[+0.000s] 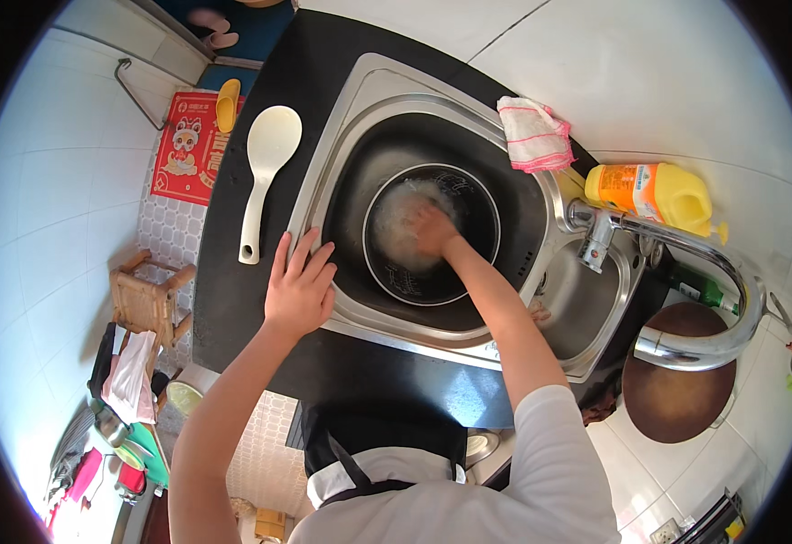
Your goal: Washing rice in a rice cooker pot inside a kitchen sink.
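Note:
A dark rice cooker inner pot (479,217) with a pale rim and printed level marks stands in the large basin of the steel sink (358,78). Inside it lies cloudy whitish water (396,234), perhaps with rice at the bottom. My right hand (433,231) reaches into this water, its fingers blurred and partly under the surface, so whether they grip anything is unclear. Spread flat, my left hand (301,285) rests on the sink's left rim and the black counter (246,319). Beyond its fingertips, a white rice paddle (270,163) lies on the counter.
A chrome faucet (695,251) arches over the small right basin (583,299). Behind the sink are a pink-and-white cloth (535,136) and a yellow detergent jug (654,194) on its side. To the right, a round brown board (678,401) leans near a green bottle (702,289).

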Action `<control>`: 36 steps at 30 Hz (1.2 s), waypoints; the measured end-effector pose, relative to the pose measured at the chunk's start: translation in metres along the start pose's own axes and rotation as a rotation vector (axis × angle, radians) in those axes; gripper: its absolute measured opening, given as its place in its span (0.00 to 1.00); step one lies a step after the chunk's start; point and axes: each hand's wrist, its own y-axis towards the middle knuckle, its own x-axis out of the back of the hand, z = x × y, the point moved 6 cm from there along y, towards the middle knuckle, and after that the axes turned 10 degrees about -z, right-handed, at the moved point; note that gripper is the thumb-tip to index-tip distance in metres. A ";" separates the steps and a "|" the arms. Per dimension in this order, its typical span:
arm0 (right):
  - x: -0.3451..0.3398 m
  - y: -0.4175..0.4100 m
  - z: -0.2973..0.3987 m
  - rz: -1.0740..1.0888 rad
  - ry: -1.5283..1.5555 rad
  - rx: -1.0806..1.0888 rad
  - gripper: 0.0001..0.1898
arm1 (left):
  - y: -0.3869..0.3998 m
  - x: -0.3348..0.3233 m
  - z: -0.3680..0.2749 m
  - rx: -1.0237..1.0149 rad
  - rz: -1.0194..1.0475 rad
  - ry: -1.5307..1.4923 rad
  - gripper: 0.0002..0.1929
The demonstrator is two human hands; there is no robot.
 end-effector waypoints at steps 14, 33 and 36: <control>-0.001 -0.007 0.008 -0.104 -0.038 0.209 0.31 | 0.001 -0.001 -0.001 -0.008 0.000 0.011 0.08; -0.008 0.000 0.035 -0.532 -0.009 0.144 0.18 | 0.006 -0.003 -0.004 0.009 0.012 -0.052 0.09; -0.001 -0.013 0.029 -0.592 -0.028 0.435 0.13 | 0.004 -0.001 -0.002 0.016 0.023 -0.036 0.09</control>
